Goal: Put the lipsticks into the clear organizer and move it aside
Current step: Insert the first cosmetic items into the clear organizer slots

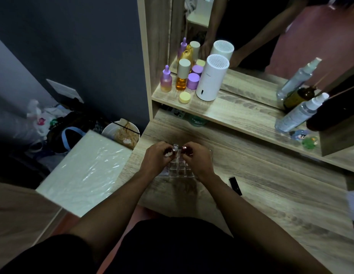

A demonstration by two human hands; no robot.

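Note:
A clear organizer (177,168) with a grid of square cells stands on the wooden table (271,194), between my two hands. My left hand (155,158) grips a silver-capped lipstick (175,148) over the organizer's far edge. My right hand (199,159) grips a dark red lipstick (185,150) right beside it. Both lipsticks are upright at the far row of cells; whether they sit inside cells is hidden by my fingers. A black lipstick (235,185) lies flat on the table to the right of my right forearm.
A shelf (231,113) behind holds purple and yellow bottles (166,79), a white cylinder (211,78), spray bottles (299,113) and a mirror (271,36). A white wrapped board (85,171) leans at the table's left edge. A white bucket (120,131) stands on the floor.

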